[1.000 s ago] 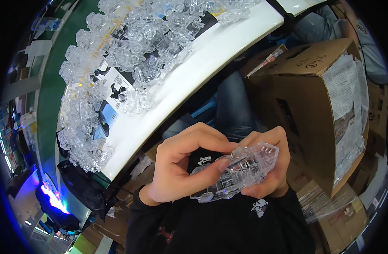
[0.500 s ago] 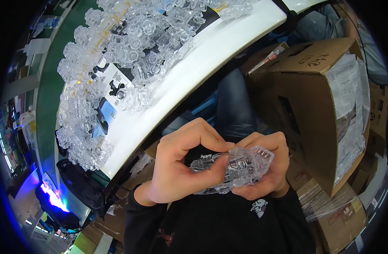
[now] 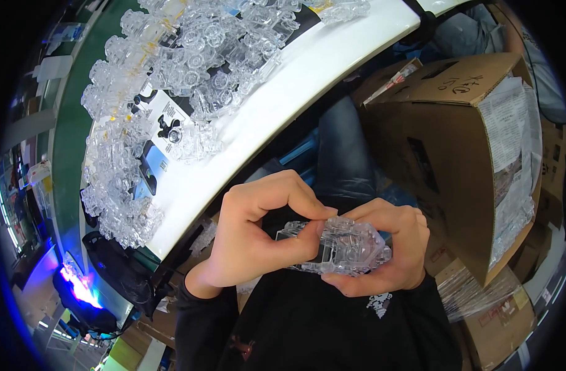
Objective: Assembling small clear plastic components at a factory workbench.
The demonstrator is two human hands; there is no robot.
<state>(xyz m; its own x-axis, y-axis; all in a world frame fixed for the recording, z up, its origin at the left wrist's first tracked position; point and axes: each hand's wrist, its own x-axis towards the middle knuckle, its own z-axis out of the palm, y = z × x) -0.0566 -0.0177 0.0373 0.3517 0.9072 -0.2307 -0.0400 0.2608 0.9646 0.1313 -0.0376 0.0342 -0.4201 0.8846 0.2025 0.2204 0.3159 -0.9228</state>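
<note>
Partly finger-hidden: clear plastic piece (image 3: 342,247).

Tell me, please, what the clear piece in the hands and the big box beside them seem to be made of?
The clear moulded tray held by both hands looks like thin glossy transparent plastic: it shows through and glints. The large brown box looks like matte corrugated cardboard, judging by its folded flaps.

Black long sleeves to both wrists, small white print on one cuff

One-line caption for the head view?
Both hands, left and right, grip a clear moulded plastic piece below a white table.
</note>
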